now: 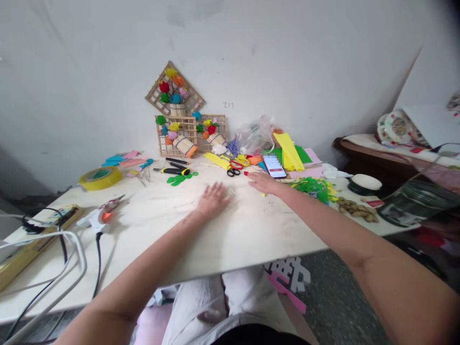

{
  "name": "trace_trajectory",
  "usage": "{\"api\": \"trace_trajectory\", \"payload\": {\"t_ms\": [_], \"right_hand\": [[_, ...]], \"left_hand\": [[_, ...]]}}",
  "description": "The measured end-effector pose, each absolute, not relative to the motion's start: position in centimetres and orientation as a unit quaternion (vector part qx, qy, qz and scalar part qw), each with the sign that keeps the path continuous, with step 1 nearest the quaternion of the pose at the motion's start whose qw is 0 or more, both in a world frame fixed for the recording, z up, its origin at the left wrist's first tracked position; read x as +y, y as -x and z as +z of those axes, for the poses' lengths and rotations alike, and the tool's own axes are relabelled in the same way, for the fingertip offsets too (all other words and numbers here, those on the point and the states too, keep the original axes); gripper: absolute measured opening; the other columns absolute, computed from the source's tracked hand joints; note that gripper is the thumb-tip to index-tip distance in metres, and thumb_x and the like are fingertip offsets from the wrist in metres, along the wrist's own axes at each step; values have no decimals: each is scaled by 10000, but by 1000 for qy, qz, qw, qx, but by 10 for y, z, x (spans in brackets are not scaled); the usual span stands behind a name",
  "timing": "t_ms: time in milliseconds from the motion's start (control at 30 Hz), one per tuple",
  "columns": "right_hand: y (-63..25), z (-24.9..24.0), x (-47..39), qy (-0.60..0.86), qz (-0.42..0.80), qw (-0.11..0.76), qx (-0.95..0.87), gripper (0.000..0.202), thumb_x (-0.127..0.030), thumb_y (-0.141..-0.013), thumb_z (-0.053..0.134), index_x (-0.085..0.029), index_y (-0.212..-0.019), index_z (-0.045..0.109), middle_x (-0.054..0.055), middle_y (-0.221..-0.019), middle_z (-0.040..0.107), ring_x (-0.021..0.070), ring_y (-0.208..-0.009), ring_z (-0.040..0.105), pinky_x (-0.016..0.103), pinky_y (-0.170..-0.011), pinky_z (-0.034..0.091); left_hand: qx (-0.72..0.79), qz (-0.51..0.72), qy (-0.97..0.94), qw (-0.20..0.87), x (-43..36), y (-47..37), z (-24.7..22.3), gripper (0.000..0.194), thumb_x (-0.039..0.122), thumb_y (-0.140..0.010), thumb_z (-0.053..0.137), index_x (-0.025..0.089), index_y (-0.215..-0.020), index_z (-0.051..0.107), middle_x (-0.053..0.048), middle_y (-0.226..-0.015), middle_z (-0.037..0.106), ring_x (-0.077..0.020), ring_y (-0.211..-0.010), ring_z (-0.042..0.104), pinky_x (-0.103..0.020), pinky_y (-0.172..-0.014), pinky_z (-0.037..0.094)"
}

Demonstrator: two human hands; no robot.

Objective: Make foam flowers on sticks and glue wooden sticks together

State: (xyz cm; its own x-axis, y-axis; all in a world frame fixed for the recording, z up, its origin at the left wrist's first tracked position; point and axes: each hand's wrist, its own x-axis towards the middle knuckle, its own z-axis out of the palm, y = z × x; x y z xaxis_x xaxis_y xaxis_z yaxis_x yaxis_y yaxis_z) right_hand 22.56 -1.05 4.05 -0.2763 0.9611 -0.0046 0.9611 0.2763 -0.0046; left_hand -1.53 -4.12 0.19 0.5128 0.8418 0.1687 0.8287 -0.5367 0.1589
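Note:
My left hand (213,199) lies palm down on the white table (230,244), fingers spread, holding nothing. Farther right, my right hand (264,183) reaches over the table with its fingertips beside a small red piece (246,173). Its fingers look stretched out. Just behind the right hand is a phone (275,166) with its screen lit. Black-handled scissors (233,172) and red-handled scissors (236,164) lie between and beyond the hands. Green paper leaves (177,180) and a yellow-black cutter (176,170) are to the left hand's far left.
Stick lattices with paper flowers (175,88) lean on the wall. A tape roll (100,178), glue gun (98,218) and power strip (39,244) with cables lie left. Green and yellow scraps (316,188), peanuts (357,211) and a glass jar (402,203) stand right.

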Motion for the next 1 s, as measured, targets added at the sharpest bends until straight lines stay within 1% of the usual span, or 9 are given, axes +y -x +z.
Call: {"api": "trace_trajectory", "payload": {"t_ms": [167,333,500,633,700,800,900,967,1000], "right_hand": [[-232,15,-42,-601,-63,42,796,657,-448,-901,276,-92,-1450,211,105,-1518,142,196,-1392,130,329,-1126,129],[-230,3,-67,-608,-74,28,790,689,-464,-904,232,-61,-1458,156,116,-1519,91,204,-1393,113,324,-1133,115],[-244,7,-85,-556,-71,29,828,620,-367,-906,283,-34,-1428,257,142,-1497,194,199,-1383,177,322,-1129,135],[-258,33,-96,-520,-60,47,851,486,-295,-850,429,-114,-1292,513,131,-1398,419,214,-1277,402,302,-1044,305],[-262,48,-96,-546,-28,56,836,334,-246,-823,451,-137,-1042,679,130,-1151,636,231,-1063,581,309,-904,414],[-258,61,-89,-592,30,26,805,309,-224,-835,413,-138,-782,705,113,-852,705,223,-833,638,303,-765,441],[-239,51,-77,-607,43,-55,791,318,-251,-868,394,-144,-935,686,111,-996,686,219,-969,610,299,-838,427],[-222,33,-69,-596,31,-104,796,371,-256,-880,396,-133,-1168,595,120,-1251,572,202,-1165,508,294,-969,364],[-213,23,-65,-588,25,-120,799,419,-254,-886,385,-118,-1255,530,120,-1365,468,192,-1254,422,291,-1038,297]], "left_hand": [[610,50,-789,52,-23,42,-6,725,568,-867,215,106,-1424,256,-121,-1512,149,-273,-1396,96,-460,-1115,114],[516,57,-853,59,-59,-22,-8,690,528,-879,209,98,-1414,280,-125,-1502,190,-262,-1394,113,-427,-1122,122],[436,50,-894,96,-94,-74,-9,722,522,-877,217,52,-1424,237,-139,-1503,160,-250,-1398,80,-411,-1134,99],[375,37,-914,150,-113,-87,-3,795,575,-850,283,37,-1431,205,-148,-1507,102,-251,-1398,36,-407,-1139,85],[307,28,-926,216,-120,-86,5,770,570,-844,333,73,-1426,249,-130,-1498,172,-238,-1393,115,-374,-1138,124],[229,70,-896,374,-118,-75,19,688,549,-866,327,151,-1425,279,-70,-1373,458,-171,-1251,441,-275,-1053,329],[318,180,-862,351,-98,-55,24,507,449,-883,352,146,-1233,558,-59,-1231,594,-179,-1114,556,-270,-976,407],[448,214,-835,236,-79,-40,20,424,363,-879,361,139,-1093,650,-85,-1144,644,-209,-1101,560,-311,-976,405],[500,221,-823,158,-70,-34,16,402,326,-867,378,132,-1085,654,-99,-1195,613,-228,-1188,492,-336,-1026,353]]}}
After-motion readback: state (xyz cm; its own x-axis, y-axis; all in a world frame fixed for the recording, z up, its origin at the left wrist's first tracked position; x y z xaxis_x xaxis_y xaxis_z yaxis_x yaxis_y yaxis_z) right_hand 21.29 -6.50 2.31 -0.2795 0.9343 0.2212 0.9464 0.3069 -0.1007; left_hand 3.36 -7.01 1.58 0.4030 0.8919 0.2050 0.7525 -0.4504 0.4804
